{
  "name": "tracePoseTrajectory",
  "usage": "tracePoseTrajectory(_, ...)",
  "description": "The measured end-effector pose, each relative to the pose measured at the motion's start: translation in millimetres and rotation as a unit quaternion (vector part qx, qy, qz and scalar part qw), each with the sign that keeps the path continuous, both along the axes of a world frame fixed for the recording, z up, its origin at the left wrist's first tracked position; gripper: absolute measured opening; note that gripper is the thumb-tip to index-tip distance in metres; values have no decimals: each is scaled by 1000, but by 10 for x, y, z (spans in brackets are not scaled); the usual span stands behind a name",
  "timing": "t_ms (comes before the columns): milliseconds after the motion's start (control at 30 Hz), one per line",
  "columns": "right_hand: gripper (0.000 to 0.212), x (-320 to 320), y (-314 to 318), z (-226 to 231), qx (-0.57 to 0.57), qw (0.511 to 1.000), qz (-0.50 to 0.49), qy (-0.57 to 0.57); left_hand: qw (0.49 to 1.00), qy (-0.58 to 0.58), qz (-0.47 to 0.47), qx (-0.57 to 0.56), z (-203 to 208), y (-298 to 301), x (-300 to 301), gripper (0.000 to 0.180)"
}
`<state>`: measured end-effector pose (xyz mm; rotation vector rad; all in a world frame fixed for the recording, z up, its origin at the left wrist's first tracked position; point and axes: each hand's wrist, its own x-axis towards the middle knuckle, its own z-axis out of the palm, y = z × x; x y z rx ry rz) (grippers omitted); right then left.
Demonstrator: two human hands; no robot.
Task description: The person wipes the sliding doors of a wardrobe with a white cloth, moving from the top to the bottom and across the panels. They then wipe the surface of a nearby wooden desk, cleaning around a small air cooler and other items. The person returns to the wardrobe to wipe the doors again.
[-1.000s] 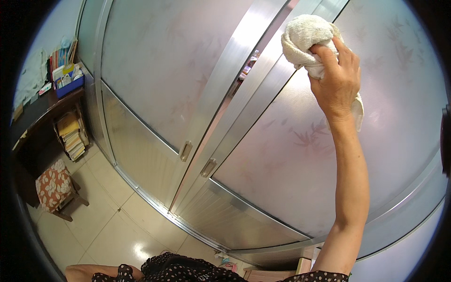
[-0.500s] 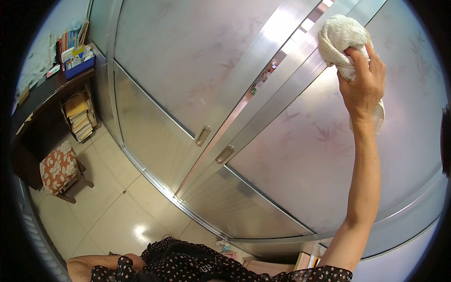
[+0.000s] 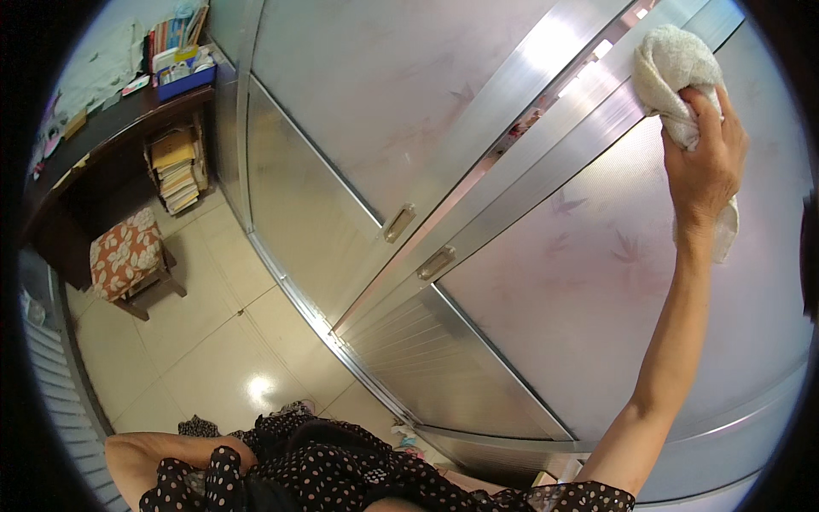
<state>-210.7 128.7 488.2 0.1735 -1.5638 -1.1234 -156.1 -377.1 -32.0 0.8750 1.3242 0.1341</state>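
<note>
My right arm reaches up to the upper right, and my right hand [image 3: 708, 166] is closed round a crumpled cream cloth [image 3: 678, 77]. The cloth is pressed to the metal frame [image 3: 610, 119] of a sliding door, beside its frosted glass panel [image 3: 589, 264] with a faint leaf pattern. A loose end of the cloth hangs below my wrist. To the left stands a second sliding door [image 3: 341, 111], with a narrow gap between the two. Each door has a recessed handle. My left forearm [image 3: 171, 448] is bent across my body at the lower edge; the left hand is hidden.
A dark desk [image 3: 111, 136] stands at the left, bearing a blue box [image 3: 186, 84] of small items and upright books. Papers are stacked on a shelf [image 3: 177, 175] beneath. A stool [image 3: 128, 256] with a floral cover stands on the tiled floor [image 3: 205, 341]. The metal door track [image 3: 299, 299] curves along the floor.
The whole view has shifted, so the desk, stool and doors appear further right. My right hand still grips the cloth against the door frame, in nearly the same place.
</note>
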Motion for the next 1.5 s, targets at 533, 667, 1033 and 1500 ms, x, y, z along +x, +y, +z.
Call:
tracePoseTrajectory(533, 44, 36, 420, 164, 82, 995, -52, -6, 998, 26, 34, -34, 216, 104, 512, 44)
tracePoseTrajectory(667, 43, 110, 329, 165, 79, 996, -46, 7, 1000, 20, -9, -17, 163, 187, 429, 43)
tracePoseTrajectory(1033, 52, -96, -1152, -1330, -581, 548, 399, -450, 791, 303, 221, 483, 1572, 1199, -1035, 74)
tracePoseTrajectory(1500, 47, -888, -1072, -706, -27, 904, -48, -424, 516, -223, 737, 376, 1231, 1531, -2000, 39)
